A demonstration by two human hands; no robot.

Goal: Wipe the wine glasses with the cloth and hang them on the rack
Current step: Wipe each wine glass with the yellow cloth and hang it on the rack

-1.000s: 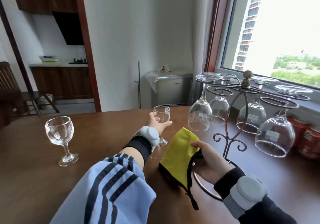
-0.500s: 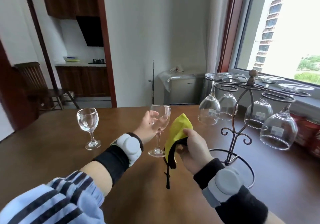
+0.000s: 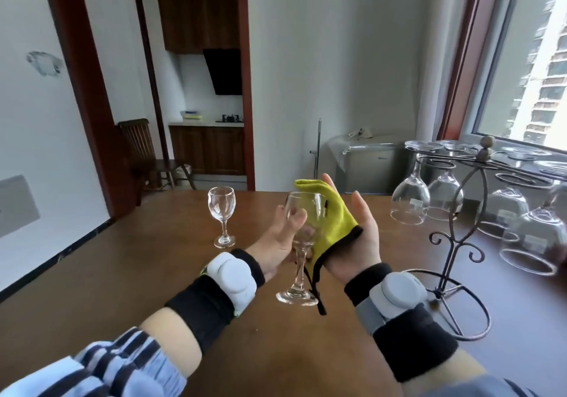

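From my remote seat: table (image 3: 122, 274) fills the lower field. Held wine glass (image 3: 302, 237) at centre, off the surface, the left hand (image 3: 276, 243) at its 9 o'clock and the right hand (image 3: 359, 237) at its 3 o'clock. Cloth (image 3: 331, 218) lies between glass and right palm. Second wine glass (image 3: 221, 215) stands on the table at 10 o'clock from the held one, well apart. Rack (image 3: 454, 243) stands on the table at 3 o'clock, near the window; hung glasses (image 3: 409, 197) dangle bowl-down from its arms. Chair (image 3: 144, 154) behind the table at 11 o'clock.
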